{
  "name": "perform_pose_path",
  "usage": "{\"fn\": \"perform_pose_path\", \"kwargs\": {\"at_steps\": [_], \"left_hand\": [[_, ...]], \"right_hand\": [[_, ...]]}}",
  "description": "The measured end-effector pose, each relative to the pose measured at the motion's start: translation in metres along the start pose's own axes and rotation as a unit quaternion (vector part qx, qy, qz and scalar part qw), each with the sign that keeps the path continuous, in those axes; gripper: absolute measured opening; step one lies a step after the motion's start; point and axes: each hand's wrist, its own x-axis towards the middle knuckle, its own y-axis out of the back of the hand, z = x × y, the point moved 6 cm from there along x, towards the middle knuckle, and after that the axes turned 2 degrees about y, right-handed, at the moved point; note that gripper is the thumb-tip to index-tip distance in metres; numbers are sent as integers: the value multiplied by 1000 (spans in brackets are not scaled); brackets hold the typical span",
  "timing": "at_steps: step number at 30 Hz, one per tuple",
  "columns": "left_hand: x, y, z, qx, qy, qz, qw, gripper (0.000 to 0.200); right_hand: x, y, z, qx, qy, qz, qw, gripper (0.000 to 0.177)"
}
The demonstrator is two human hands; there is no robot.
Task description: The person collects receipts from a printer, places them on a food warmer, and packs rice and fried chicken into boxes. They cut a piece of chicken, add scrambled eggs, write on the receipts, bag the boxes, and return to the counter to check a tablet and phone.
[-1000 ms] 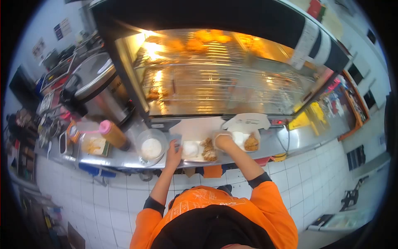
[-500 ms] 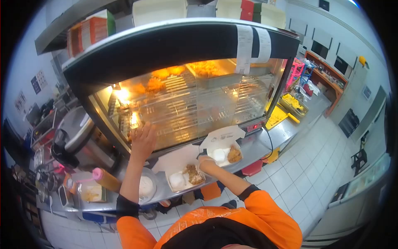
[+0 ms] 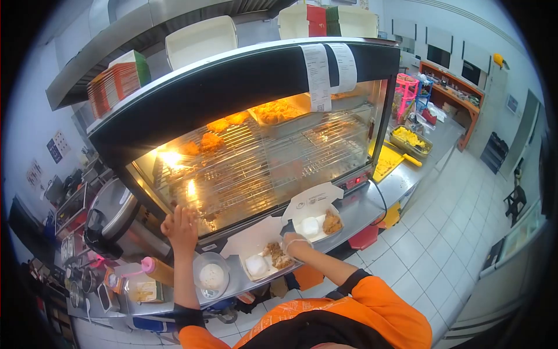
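My left hand is raised at the lower left corner of the glass-fronted warming cabinet, fingers apart and nothing in them. My right hand, in a clear glove, is between two open white boxes; its fingertips are hidden. The nearer box holds a white rice mound and browned chicken pieces. In the farther box are another rice mound and a fried piece. Fried chicken lies on the cabinet's racks.
A round clear container, a sauce bottle and a large steel cooker stand at left. Two receipts hang on the cabinet. A yellow board and a tray of yellow food lie right.
My left hand has shifted left and down, off the glass front toward the cabinet's corner. My right hand stays beside the boxes. The whole view has shifted slightly.
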Motion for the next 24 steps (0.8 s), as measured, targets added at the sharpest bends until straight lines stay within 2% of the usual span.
{"fn": "perform_pose_path", "kwargs": {"at_steps": [1, 2, 4, 5, 6, 7, 8, 10, 11, 13, 16, 17, 19, 21, 23, 24], "left_hand": [[-5, 3, -5, -4, 42, -24, 999, 33], [-14, 5, -8, -8, 85, -46, 995, 34], [-57, -4, 1, -84, 125, -74, 986, 37], [-76, -8, 18, -193, 182, -227, 937, 41], [-120, -26, 38, -314, 104, -204, 921, 46], [-150, -29, 65, -356, 144, -268, 884, 52], [-169, -30, 86, -420, 140, -301, 845, 59], [-192, -23, 119, -448, 176, -358, 800, 69], [-201, -21, 133, -446, 174, -360, 801, 69], [-218, -22, 153, -398, 157, -343, 836, 77], [-231, -30, 158, -411, 190, -334, 827, 85], [-236, -36, 159, -378, 170, -349, 841, 88], [-240, -36, 156, -379, 173, -357, 836, 88], [-235, -39, 162, -385, 177, -358, 832, 89], [-231, -30, 159, -294, 199, -417, 837, 90], [-216, -23, 158, -294, 194, -415, 839, 90]], "right_hand": [[3, -7, 5, 37, -40, -4, 999, 30], [7, -10, 7, 40, -39, -2, 998, 30], [11, -9, 11, 51, -83, -47, 994, 32], [12, -5, 10, 54, -81, -46, 994, 32], [14, -2, 10, 51, -93, -67, 992, 25], [14, 0, 8, 48, -104, -87, 990, 22], [5, 9, -1, 52, -103, -86, 990, 22], [-20, 31, -34, -68, -5, -92, 993, 25], [-17, 30, -36, -65, -5, -92, 994, 25], [-13, 22, -41, -92, 19, -137, 986, 26], [-4, 34, -30, -89, -22, -136, 986, 27], [-3, 29, -26, -90, -23, -136, 986, 27], [-6, 15, -25, -74, -17, -93, 993, 28], [4, 17, -15, -75, -11, -111, 991, 31], [-4, 40, -15, -70, -6, -128, 989, 35], [-22, 80, -23, -37, -23, -88, 995, 37]]}}
